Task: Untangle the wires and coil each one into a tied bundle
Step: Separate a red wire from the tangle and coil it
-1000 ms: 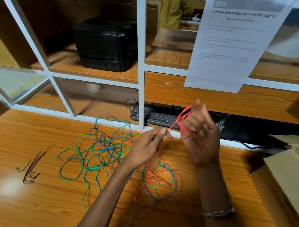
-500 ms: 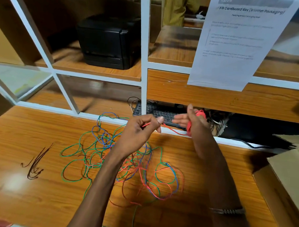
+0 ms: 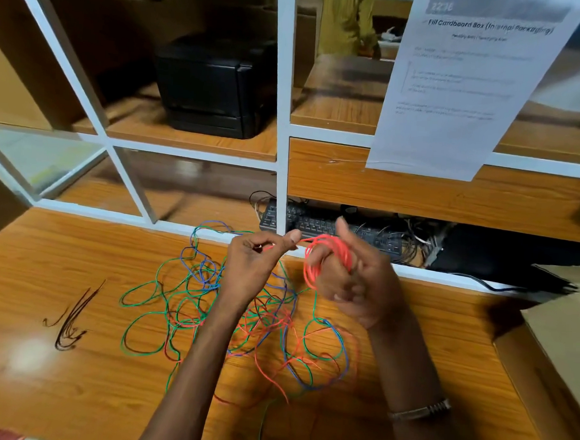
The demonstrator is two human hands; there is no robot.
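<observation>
A tangle of thin green, blue and red wires [image 3: 212, 303] lies spread on the wooden desk [image 3: 59, 376]. Above it, a red wire coil [image 3: 327, 254] is wound in several loops around the fingers of my right hand [image 3: 355, 282], which is raised with the fingers partly curled. My left hand [image 3: 257, 261] pinches the free run of the same red wire between thumb and forefinger, just left of the coil. The red wire trails down from my hands into the tangle.
A white-framed glass partition [image 3: 283, 119] stands behind the desk, with a printed sheet [image 3: 464, 87] taped to it. Behind it are a black printer [image 3: 215, 83] and a keyboard [image 3: 321, 224]. An open cardboard box [image 3: 555, 348] sits at the right edge. Dark scribbles [image 3: 71, 320] mark the desk.
My right hand has turned and the red coil around its fingers has grown by another loop. My left hand has come closer to it, feeding red wire, and the tangle has shifted slightly.
</observation>
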